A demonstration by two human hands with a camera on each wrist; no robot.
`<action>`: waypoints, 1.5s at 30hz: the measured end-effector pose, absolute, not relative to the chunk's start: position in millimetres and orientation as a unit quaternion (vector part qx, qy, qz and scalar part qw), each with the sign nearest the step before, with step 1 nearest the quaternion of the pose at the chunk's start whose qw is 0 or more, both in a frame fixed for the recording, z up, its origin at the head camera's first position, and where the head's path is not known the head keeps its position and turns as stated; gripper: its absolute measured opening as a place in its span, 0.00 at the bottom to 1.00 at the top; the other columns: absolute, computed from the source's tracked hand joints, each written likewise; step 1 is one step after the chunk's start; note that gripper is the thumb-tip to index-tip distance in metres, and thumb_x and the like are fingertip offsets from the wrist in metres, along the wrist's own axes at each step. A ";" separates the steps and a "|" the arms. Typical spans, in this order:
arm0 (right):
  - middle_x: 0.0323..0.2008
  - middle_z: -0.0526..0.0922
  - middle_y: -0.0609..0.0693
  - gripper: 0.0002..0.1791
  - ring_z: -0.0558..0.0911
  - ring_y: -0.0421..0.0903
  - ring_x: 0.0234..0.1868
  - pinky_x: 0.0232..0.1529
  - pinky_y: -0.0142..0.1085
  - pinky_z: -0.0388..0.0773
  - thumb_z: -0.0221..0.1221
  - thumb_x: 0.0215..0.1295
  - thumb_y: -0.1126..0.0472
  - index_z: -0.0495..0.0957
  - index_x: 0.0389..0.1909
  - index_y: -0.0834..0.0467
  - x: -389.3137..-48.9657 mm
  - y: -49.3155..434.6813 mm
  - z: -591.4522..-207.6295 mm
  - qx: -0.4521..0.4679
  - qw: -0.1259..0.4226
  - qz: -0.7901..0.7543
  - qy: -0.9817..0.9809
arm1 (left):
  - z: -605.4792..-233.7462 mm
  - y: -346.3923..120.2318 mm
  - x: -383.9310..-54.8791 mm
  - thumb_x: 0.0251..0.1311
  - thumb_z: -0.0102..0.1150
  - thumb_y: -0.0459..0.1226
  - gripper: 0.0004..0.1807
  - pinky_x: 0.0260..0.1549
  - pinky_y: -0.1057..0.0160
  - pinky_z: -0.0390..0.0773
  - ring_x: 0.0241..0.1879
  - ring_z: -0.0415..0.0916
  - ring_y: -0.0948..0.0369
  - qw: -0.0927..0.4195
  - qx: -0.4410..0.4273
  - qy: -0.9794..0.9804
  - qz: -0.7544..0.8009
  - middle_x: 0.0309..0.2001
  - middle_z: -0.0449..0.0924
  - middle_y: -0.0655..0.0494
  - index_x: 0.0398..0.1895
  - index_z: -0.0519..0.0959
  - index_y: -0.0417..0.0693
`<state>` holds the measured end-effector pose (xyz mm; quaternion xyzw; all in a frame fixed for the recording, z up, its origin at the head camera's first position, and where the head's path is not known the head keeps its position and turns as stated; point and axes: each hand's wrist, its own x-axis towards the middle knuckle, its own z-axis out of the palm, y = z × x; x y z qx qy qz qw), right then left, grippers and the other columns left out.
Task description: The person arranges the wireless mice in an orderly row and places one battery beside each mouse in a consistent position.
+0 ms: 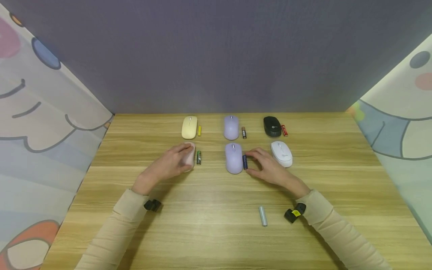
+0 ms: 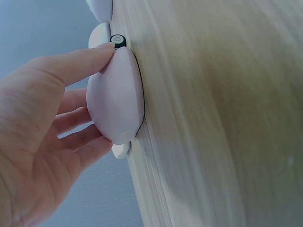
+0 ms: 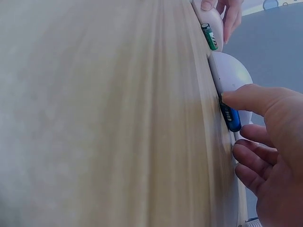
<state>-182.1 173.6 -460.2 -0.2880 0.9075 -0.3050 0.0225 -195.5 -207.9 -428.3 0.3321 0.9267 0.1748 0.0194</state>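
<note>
My left hand [image 1: 170,161] grips a pale pink mouse [image 2: 116,99] on the table, its thumb and fingers at opposite ends. A green-and-black battery [image 1: 198,158] lies just right of that mouse. Thumb and index finger of my right hand [image 1: 268,167] are at the two ends of a dark blue battery [image 3: 230,115], which lies along the right side of the front purple mouse [image 1: 234,158]. The other fingers of that hand are loosely bent in the right wrist view. Beyond its back is a white mouse [image 1: 281,154].
Along the back row stand a yellow mouse [image 1: 189,127] with a yellow battery [image 1: 199,131], another purple mouse [image 1: 231,128] with a black-and-copper battery [image 1: 244,132], and a black mouse [image 1: 272,126] with a red battery [image 1: 284,130]. A silver battery [image 1: 263,216] lies nearer the front of the wooden table [image 1: 209,240].
</note>
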 end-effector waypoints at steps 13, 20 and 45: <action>0.61 0.78 0.60 0.31 0.78 0.58 0.61 0.65 0.54 0.77 0.72 0.62 0.57 0.76 0.63 0.66 -182.9 173.3 -461.1 -0.277 0.013 -0.303 0.912 | -427.5 -208.3 -195.5 0.62 0.73 0.42 0.41 0.68 0.42 0.72 0.69 0.69 0.37 0.031 0.323 0.930 0.175 0.72 0.67 0.32 0.71 0.68 0.28; 0.60 0.77 0.60 0.30 0.78 0.58 0.60 0.64 0.53 0.77 0.71 0.64 0.57 0.76 0.62 0.66 -182.7 175.4 -458.4 -0.270 0.021 -0.301 0.914 | -427.3 -208.7 -195.6 0.61 0.73 0.42 0.41 0.68 0.42 0.72 0.69 0.69 0.37 0.031 0.322 0.930 0.177 0.72 0.67 0.32 0.71 0.68 0.27; 0.61 0.76 0.60 0.31 0.78 0.57 0.59 0.63 0.52 0.78 0.72 0.63 0.57 0.76 0.63 0.66 -182.3 175.5 -458.3 -0.268 0.030 -0.305 0.913 | -428.5 -208.2 -195.8 0.61 0.74 0.41 0.40 0.68 0.42 0.71 0.69 0.69 0.37 0.029 0.328 0.927 0.180 0.71 0.68 0.31 0.70 0.69 0.26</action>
